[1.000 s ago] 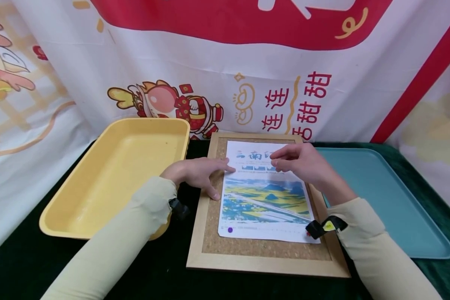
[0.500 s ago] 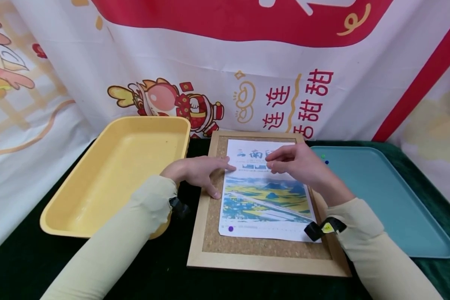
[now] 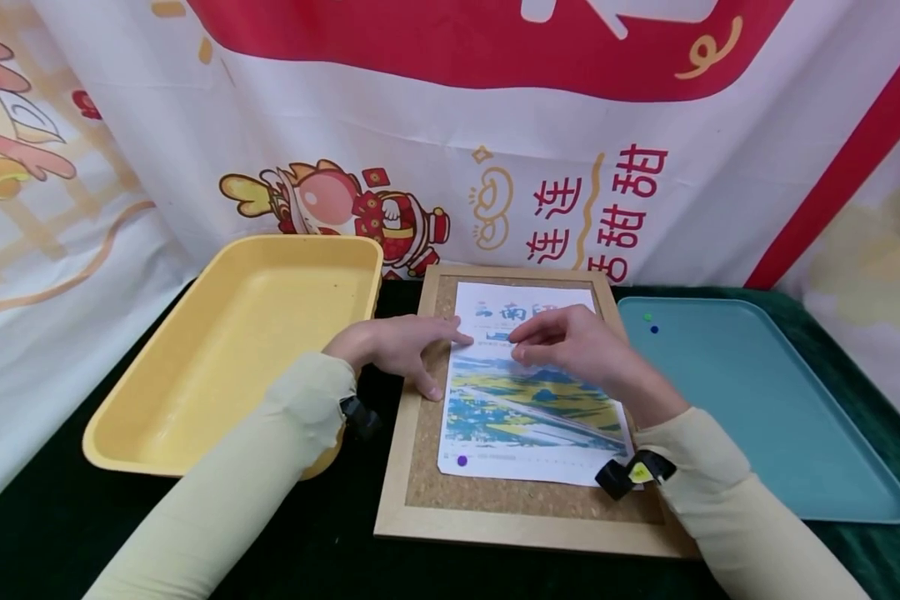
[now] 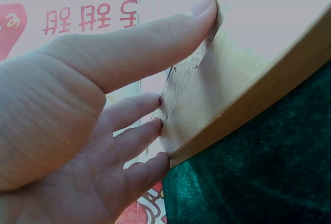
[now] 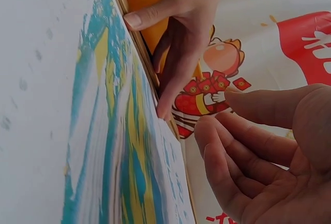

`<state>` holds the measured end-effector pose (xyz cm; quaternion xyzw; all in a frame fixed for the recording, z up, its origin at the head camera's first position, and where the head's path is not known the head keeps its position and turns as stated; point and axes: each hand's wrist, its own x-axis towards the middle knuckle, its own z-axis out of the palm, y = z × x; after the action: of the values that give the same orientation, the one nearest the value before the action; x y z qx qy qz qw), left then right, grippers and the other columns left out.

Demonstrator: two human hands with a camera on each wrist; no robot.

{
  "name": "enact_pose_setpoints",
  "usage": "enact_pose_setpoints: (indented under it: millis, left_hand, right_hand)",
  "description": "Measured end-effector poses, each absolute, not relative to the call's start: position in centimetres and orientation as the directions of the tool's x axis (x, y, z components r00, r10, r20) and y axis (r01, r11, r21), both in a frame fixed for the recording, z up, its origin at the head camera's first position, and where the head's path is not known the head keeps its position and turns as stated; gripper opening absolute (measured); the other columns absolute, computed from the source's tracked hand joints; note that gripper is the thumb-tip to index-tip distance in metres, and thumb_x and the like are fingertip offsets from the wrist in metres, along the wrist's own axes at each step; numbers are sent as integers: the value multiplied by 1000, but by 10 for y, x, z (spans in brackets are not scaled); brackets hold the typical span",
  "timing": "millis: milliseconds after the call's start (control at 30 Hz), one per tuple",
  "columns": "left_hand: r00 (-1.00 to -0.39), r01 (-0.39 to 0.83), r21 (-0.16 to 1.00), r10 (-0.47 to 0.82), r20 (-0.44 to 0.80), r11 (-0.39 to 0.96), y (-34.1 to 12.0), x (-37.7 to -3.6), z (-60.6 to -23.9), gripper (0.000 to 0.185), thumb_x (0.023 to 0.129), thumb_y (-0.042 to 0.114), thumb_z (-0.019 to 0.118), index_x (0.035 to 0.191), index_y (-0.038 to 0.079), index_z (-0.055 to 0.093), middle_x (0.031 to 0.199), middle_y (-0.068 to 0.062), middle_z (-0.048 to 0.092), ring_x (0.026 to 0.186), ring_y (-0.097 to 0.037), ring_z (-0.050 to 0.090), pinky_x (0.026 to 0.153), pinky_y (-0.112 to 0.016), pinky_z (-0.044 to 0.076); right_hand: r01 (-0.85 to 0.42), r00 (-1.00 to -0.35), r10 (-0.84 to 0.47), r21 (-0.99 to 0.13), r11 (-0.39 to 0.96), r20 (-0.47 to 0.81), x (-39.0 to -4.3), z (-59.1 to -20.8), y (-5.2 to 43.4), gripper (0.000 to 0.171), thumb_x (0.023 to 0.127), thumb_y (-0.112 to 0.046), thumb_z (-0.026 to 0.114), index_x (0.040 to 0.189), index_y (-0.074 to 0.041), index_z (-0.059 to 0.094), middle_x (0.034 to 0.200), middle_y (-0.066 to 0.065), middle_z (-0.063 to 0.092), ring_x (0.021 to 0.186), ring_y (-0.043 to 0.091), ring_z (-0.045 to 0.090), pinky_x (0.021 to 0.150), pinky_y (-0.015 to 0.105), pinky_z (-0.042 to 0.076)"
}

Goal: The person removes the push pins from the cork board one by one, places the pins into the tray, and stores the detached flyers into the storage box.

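A printed sheet [image 3: 525,408] with a landscape picture lies on a wood-framed cork board [image 3: 420,454]. A purple pin [image 3: 461,460] sits in its near left corner. My left hand [image 3: 401,346] rests on the sheet's left edge with straight, spread fingers. In the left wrist view its thumb [image 4: 155,38] presses the cork beside the frame [image 4: 248,94]. My right hand [image 3: 570,343] hovers over the sheet's upper middle with loosely curled fingers. The right wrist view shows nothing between its fingers [image 5: 243,131], and the left hand [image 5: 181,38] beyond the sheet [image 5: 51,105].
An empty yellow tray [image 3: 157,392] stands left of the board. A blue tray [image 3: 780,417] lies to the right with a green pin [image 3: 647,317] and a blue pin [image 3: 653,329] at its far left corner. A printed banner hangs behind, over green cloth.
My right hand has slid left and slightly nearer over the sheet, uncovering the two pins on the blue tray. The left hand has stayed put.
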<state>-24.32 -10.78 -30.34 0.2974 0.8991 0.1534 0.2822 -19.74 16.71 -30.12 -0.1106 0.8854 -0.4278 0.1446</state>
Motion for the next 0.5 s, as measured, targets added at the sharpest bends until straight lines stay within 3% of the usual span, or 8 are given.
enact_pose_setpoints:
  millis: [500]
  left_hand:
    - [-669,438,444,613,-420,782,-108,-243,-304,85,91,31,86,164,27,43,181,-3,14,169,-28,10,136,-55,13]
  right_hand:
    - [-135,-897,-412,-792,595,-157,-191,-309,151,27,96,-20,80,122,-12,79,109,4,78,97,21,67,88,33,51]
